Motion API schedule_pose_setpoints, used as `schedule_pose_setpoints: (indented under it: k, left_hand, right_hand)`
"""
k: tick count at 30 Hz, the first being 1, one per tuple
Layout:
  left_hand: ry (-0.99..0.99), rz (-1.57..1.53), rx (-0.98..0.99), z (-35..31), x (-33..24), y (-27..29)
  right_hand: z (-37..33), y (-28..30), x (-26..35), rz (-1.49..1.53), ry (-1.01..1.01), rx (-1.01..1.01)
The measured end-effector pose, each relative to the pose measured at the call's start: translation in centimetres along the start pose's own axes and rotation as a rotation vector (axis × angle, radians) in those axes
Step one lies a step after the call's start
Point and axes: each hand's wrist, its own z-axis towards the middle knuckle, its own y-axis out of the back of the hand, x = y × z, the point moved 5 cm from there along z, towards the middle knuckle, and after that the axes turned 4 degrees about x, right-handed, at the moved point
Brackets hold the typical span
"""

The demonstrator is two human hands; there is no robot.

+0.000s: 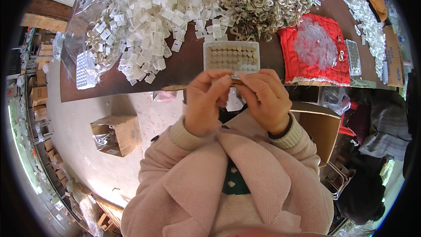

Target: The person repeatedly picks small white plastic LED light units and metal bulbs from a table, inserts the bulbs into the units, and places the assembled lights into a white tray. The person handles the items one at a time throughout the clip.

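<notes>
My left hand (pixel 202 101) and my right hand (pixel 268 100) meet just over the table's front edge. The fingertips of both are pinched close together on something small that I cannot make out. Right behind them lies a shallow clear plastic tray (pixel 232 43), holding rows of small round tan pieces (pixel 228 53) and some paler ones. To the right is a quilted red cloth (pixel 291 59). A tangle of thin clear plastic strands (pixel 315 44) rests on it, beside a small metal clasp (pixel 341 55).
White plastic tags (pixel 162 15) are heaped at the back left, metal clasps (pixel 258 6) at the back middle. A clear bag (pixel 83 30) and a studded white sheet (pixel 85 71) lie at the left. Cardboard boxes (pixel 127 134) stand on the floor either side of me.
</notes>
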Motion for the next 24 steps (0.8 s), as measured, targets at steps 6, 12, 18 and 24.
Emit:
schedule_pose_setpoints:
  k: [6,12,18,24]
  left_hand:
    - [-0.747,1.403,0.066,6.3,-7.9,0.3]
    - [-0.727,1.829,0.467,10.4,-7.5,-0.8]
    - [-0.78,1.873,0.602,11.1,-7.5,-1.0]
    - [-0.822,1.889,0.461,11.9,-7.5,-0.5]
  right_hand:
    - [0.0,1.6,-1.4,0.096,-0.172,-0.043]
    - [-0.2,2.1,-1.6,0.088,-0.154,-0.026]
    - [-0.3,2.2,-2.0,0.097,-0.147,-0.016]
    - [-0.5,1.8,-2.2,0.111,-0.129,-0.011]
